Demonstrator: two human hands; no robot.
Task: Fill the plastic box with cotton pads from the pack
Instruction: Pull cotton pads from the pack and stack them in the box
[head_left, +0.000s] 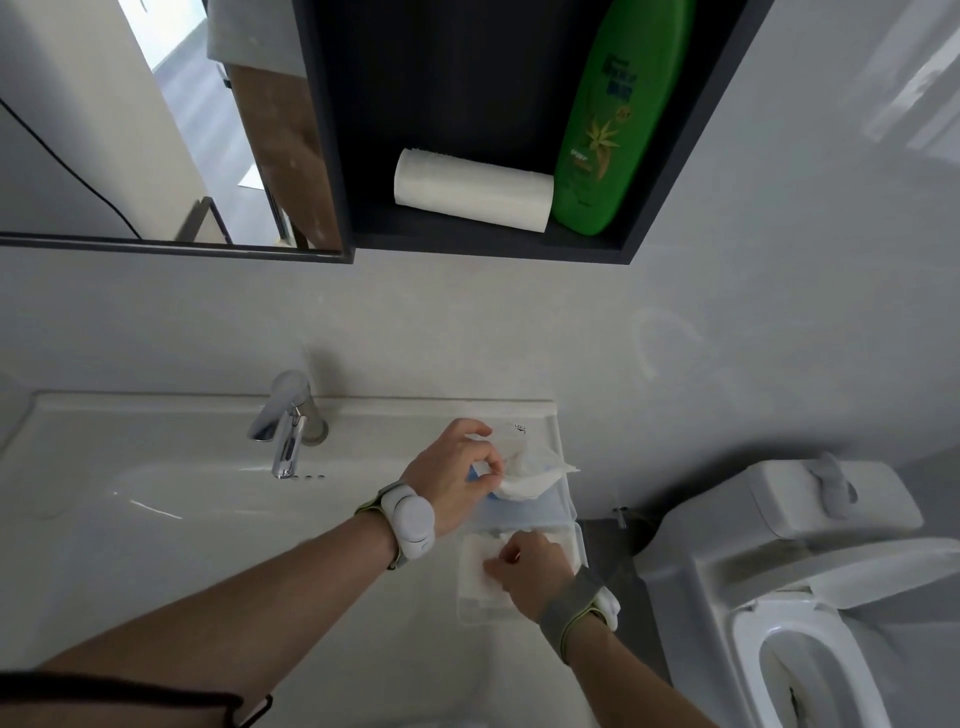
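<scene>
— Where is your right hand?

— My right hand (527, 569) is nearest to me, down in the clear plastic box (475, 608), which sits on the right edge of the sink surface (156, 571). My fingers are curled onto the white cotton pads (480, 569) lying inside it, pinching at them. A grey strap goes round that wrist.

— And the box lid?

— Its clear lid (558, 512) stands open just behind the box, hinged on the far side.

— What about the left hand?

— My left hand (457, 475) is a little farther out, above the lid, with a white device strapped to the wrist. Thumb and fingers are curled and pinching the pack (524, 467), a crumpled clear wrapper with white pads bunched at its open mouth. Something blue shows just under my fingers; I cannot tell what it is.

— So where do the pads stand?

— Some lie in the box under my right hand, the rest are in the pack in my left.

— And beyond that?

— The chrome faucet (285, 431) rises at the back of the basin, to the left of my hands. A white toilet (810, 587) is off to the right. Higher on the wall a mirror (130, 119) hangs at left, and beside it a dark shelf (493, 241) holds a roll of white paper (470, 189) lying on its side, touching a green bottle (613, 119).
</scene>
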